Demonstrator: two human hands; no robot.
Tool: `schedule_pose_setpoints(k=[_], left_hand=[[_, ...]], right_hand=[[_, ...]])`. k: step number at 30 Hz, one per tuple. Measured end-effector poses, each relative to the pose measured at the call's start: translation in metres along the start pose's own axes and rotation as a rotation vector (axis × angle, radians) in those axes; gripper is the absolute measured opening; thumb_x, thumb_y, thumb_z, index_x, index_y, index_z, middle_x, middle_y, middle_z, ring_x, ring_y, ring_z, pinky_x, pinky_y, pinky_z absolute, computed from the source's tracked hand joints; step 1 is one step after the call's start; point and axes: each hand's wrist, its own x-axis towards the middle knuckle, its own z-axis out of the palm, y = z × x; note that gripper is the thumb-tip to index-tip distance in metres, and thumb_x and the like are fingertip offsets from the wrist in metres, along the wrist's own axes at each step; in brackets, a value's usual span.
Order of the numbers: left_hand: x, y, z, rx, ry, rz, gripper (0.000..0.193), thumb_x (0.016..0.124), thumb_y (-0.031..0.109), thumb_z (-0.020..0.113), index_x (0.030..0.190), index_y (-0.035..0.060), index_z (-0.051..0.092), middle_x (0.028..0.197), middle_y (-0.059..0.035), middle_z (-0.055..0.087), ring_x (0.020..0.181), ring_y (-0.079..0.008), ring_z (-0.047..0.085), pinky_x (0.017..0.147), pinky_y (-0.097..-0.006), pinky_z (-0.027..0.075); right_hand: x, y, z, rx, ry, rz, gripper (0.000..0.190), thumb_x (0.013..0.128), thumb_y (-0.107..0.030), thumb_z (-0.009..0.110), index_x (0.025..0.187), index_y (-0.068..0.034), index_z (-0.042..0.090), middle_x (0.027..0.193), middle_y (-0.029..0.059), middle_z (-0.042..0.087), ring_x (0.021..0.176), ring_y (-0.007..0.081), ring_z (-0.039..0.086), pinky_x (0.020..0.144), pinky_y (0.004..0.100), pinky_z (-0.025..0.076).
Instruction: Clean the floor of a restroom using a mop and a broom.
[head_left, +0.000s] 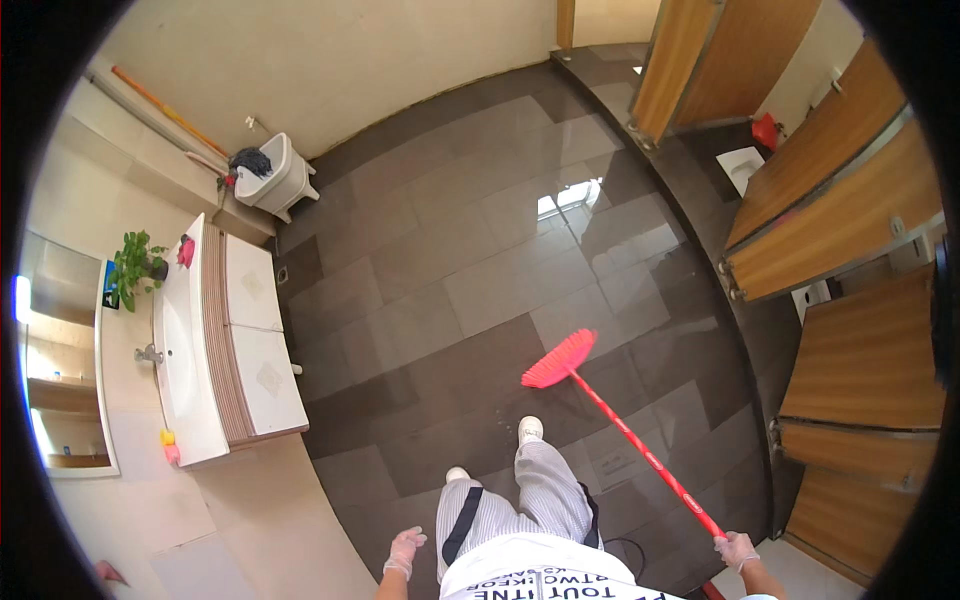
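Note:
My right hand (738, 550), in a clear thin glove, grips the upper end of a long red handle. At its far end a pink-red broom head (561, 360) with bristles rests on dark floor tiles (450, 390), just ahead of my shoes. My left hand (405, 547), gloved likewise, is beside my left leg with its fingers loosely bent and nothing in it. The tiles look wet and shiny, and a bright window reflection lies on them.
Along the left stands a white washbasin cabinet (255, 352) with a potted plant (136, 270). A white mop sink (277, 176) holds a dark mop. Wooden toilet stall doors (832, 232) line a raised step (694, 217) at right. A black cable (636, 549) lies near my legs.

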Motion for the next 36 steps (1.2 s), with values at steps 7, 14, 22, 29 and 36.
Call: schedule_pose_setpoints(k=[7, 14, 22, 29, 36], left_hand=[[-0.021, 0.034, 0.0, -0.029, 0.044, -0.016, 0.026, 0.084, 0.012, 0.037, 0.103, 0.0008, 0.051, 0.084, -0.0082, 0.06, 0.074, -0.0123, 0.052, 0.075, -0.024, 0.038], [-0.032, 0.028, 0.009, -0.067, 0.111, -0.109, 0.029, 0.08, 0.01, 0.037, 0.103, 0.0015, 0.052, 0.084, -0.0089, 0.06, 0.075, -0.0129, 0.053, 0.078, -0.0246, 0.037], [0.059, -0.041, 0.039, -0.035, 0.109, -0.032, 0.034, 0.068, 0.015, 0.054, 0.1, 0.0052, 0.055, 0.093, -0.0072, 0.058, 0.083, -0.0166, 0.055, 0.078, -0.0259, 0.04], [0.07, 0.132, 0.067, -0.077, 0.014, 0.097, 0.033, 0.069, 0.017, 0.055, 0.1, 0.0048, 0.055, 0.097, -0.0105, 0.057, 0.09, -0.0188, 0.053, 0.079, -0.0269, 0.04], [0.078, 0.242, 0.067, -0.332, 0.148, -0.022, 0.027, 0.072, 0.006, 0.048, 0.098, 0.0056, 0.055, 0.088, -0.0089, 0.06, 0.078, -0.0162, 0.055, 0.071, -0.0265, 0.042]], right_hand=[[0.024, -0.132, -0.068, -0.408, -0.044, -0.176, 0.043, 0.081, -0.037, 0.033, 0.097, 0.0, 0.049, 0.092, 0.0248, 0.053, 0.09, 0.0369, 0.05, 0.079, 0.0412, 0.039], [0.121, -0.383, -0.034, -0.279, -0.097, -0.521, 0.046, 0.08, -0.036, 0.032, 0.1, 0.002, 0.049, 0.1, 0.0235, 0.05, 0.098, 0.0355, 0.046, 0.082, 0.0395, 0.037], [0.072, -0.695, -0.034, -0.369, -0.033, -0.804, 0.043, 0.079, -0.033, 0.034, 0.095, 0.001, 0.054, 0.098, 0.0218, 0.052, 0.095, 0.0333, 0.049, 0.079, 0.0375, 0.04], [0.129, -0.606, -0.145, -0.269, -0.057, -0.673, 0.041, 0.076, -0.037, 0.042, 0.075, 0.002, 0.056, 0.068, 0.0185, 0.057, 0.064, 0.0297, 0.056, 0.057, 0.0377, 0.042], [0.138, -0.479, -0.274, 0.044, -0.13, -0.19, 0.031, 0.077, -0.031, 0.043, 0.08, -0.002, 0.053, 0.056, 0.005, 0.051, 0.04, 0.0142, 0.046, 0.038, 0.0269, 0.037]])
